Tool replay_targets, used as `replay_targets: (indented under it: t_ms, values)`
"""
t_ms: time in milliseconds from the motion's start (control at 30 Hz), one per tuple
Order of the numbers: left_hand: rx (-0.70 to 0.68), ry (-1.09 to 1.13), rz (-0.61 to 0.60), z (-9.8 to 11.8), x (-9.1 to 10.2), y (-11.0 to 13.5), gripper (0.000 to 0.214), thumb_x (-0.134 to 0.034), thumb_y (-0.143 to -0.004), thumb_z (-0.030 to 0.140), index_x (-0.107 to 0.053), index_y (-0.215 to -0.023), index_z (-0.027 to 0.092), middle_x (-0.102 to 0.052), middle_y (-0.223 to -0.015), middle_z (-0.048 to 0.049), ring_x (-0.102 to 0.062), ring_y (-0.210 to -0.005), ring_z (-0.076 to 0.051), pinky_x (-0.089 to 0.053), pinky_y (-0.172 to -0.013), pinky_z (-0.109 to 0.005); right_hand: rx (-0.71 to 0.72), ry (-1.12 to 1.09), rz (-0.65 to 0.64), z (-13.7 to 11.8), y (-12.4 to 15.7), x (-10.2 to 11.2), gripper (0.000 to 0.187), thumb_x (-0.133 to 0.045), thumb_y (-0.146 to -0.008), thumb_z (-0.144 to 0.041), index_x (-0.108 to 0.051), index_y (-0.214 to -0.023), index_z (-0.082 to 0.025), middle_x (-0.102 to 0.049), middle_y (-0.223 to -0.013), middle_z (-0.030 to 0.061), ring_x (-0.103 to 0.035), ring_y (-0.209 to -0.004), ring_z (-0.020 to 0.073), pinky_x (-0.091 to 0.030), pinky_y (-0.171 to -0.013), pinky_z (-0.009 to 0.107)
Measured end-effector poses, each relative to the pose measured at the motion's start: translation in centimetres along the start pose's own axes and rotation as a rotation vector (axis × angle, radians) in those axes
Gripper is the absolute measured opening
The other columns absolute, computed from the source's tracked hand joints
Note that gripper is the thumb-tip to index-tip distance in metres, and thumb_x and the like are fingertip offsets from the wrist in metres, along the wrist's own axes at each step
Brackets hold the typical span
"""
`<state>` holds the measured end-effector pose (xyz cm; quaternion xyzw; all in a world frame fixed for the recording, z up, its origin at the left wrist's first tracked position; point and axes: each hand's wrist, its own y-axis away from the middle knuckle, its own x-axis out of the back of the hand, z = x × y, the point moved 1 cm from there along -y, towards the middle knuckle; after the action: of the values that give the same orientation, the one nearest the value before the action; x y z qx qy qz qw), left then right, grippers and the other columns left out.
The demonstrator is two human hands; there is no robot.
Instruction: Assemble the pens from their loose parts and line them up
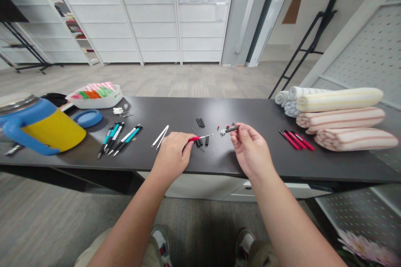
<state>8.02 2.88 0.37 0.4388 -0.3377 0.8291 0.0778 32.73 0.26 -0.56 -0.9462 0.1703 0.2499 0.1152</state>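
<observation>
My left hand is closed around a red pen barrel, from which a thin pale refill tip points right. Held in the fingertips of my right hand is a black pen piece, a short gap away from that tip. Small white and red pen parts lie on the table just beyond and left of my right fingers. Several black pen sleeves rest between and beyond the hands. Thin white refills lie beside my left hand. Red pens are lined up to the right.
The dark table carries teal, white and black pens at left. Near them stand a yellow and blue jug, a blue lid and a white basket. Rolled towels are stacked at the right end.
</observation>
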Motion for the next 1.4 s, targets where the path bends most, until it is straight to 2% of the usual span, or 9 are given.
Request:
replay_targets:
  t_ms: [167,433,600,733,900,1067,1133,1233,1400]
  values:
    - [-0.011,-0.003,0.016,-0.2,-0.2,-0.1,0.021,-0.056,-0.104,0.023,-0.073,-0.116,0.025,-0.079,-0.115,-0.0071,-0.070,-0.108,-0.028,-0.050,-0.099,-0.045,-0.186,-0.402,-0.079,-1.4,-0.9,1.3,0.030,-0.098,-0.076,-0.036,-0.076,-0.092,-0.025,-0.069,-0.084,-0.0045,-0.066,-0.071,0.0023,-0.058,-0.065,0.002]
    - [-0.012,-0.001,0.016,-0.2,-0.2,-0.1,0.021,-0.057,-0.104,0.023,-0.073,-0.116,0.025,-0.079,-0.115,-0.0072,-0.070,-0.107,-0.028,-0.050,-0.099,-0.045,-0.136,-0.367,-0.090,-1.6,-0.9,1.3,0.030,-0.097,-0.077,-0.038,-0.074,-0.093,-0.026,-0.068,-0.082,-0.0037,-0.064,-0.069,0.0060,-0.060,-0.061,0.009]
    - [-0.020,-0.003,0.021,-0.2,-0.1,-0.1,0.019,-0.058,-0.104,0.023,-0.072,-0.117,0.024,-0.079,-0.116,-0.0066,-0.070,-0.107,-0.027,-0.050,-0.097,-0.045,0.215,0.309,-0.016,-2.3,0.0,0.9,0.031,-0.077,-0.095,-0.053,-0.070,-0.095,-0.023,-0.076,-0.096,0.0030,-0.068,-0.072,0.0124,-0.060,-0.071,0.026]
    - [-0.020,-0.007,0.018,-0.2,-0.1,-0.1,0.019,-0.058,-0.104,0.021,-0.071,-0.117,0.024,-0.078,-0.115,-0.0054,-0.069,-0.107,-0.026,-0.051,-0.098,-0.045,0.538,1.144,-0.216,-3.1,0.7,0.8,0.021,-0.064,-0.105,-0.041,-0.074,-0.103,-0.023,-0.078,-0.091,0.0054,-0.072,-0.079,0.0199,-0.055,-0.077,0.032]
    - [-0.030,-0.013,0.028,-0.2,-0.1,-0.1,0.018,-0.057,-0.105,0.022,-0.071,-0.116,0.024,-0.078,-0.114,-0.0057,-0.069,-0.106,-0.027,-0.051,-0.098,-0.045,0.709,1.458,-0.469,-1.9,0.6,0.7,0.022,-0.055,-0.109,-0.032,-0.073,-0.102,-0.021,-0.079,-0.093,0.0091,-0.071,-0.088,0.0254,-0.053,-0.082,0.036]
    - [-0.031,-0.004,0.029,-0.1,-0.1,-0.1,0.018,-0.058,-0.104,0.021,-0.070,-0.117,0.023,-0.078,-0.114,-0.0052,-0.069,-0.106,-0.026,-0.051,-0.098,-0.045,0.635,1.381,-0.470,-1.7,0.7,0.7,0.021,-0.057,-0.107,-0.032,-0.074,-0.099,-0.022,-0.079,-0.093,0.0079,-0.072,-0.086,0.0239,-0.054,-0.080,0.035]
    - [-0.030,-0.009,0.028,-0.1,-0.1,-0.1,0.018,-0.058,-0.104,0.021,-0.070,-0.117,0.024,-0.078,-0.114,-0.0050,-0.069,-0.107,-0.026,-0.051,-0.098,-0.045,0.519,1.252,-0.357,-1.8,0.9,0.6,0.019,-0.062,-0.105,-0.036,-0.074,-0.099,-0.023,-0.079,-0.089,0.0062,-0.073,-0.081,0.0222,-0.055,-0.079,0.034]
    - [-0.031,-0.012,0.034,-0.1,-0.1,0.0,0.018,-0.058,-0.104,0.021,-0.071,-0.117,0.023,-0.078,-0.115,-0.0055,-0.069,-0.106,-0.026,-0.051,-0.098,-0.045,0.294,0.810,-0.099,-1.8,1.0,0.4,0.023,-0.073,-0.098,-0.046,-0.074,-0.100,-0.023,-0.078,-0.087,0.0032,-0.073,-0.073,0.0171,-0.058,-0.075,0.031]
    - [-0.042,-0.010,0.019,-0.2,-0.2,0.0,0.019,-0.058,-0.104,0.021,-0.072,-0.116,0.024,-0.079,-0.114,-0.0060,-0.070,-0.106,-0.026,-0.051,-0.099,-0.046,0.037,0.013,0.081,-0.7,0.3,0.1,0.035,-0.094,-0.079,-0.045,-0.073,-0.092,-0.021,-0.074,-0.090,-0.0021,-0.065,-0.068,0.0059,-0.061,-0.069,0.018]
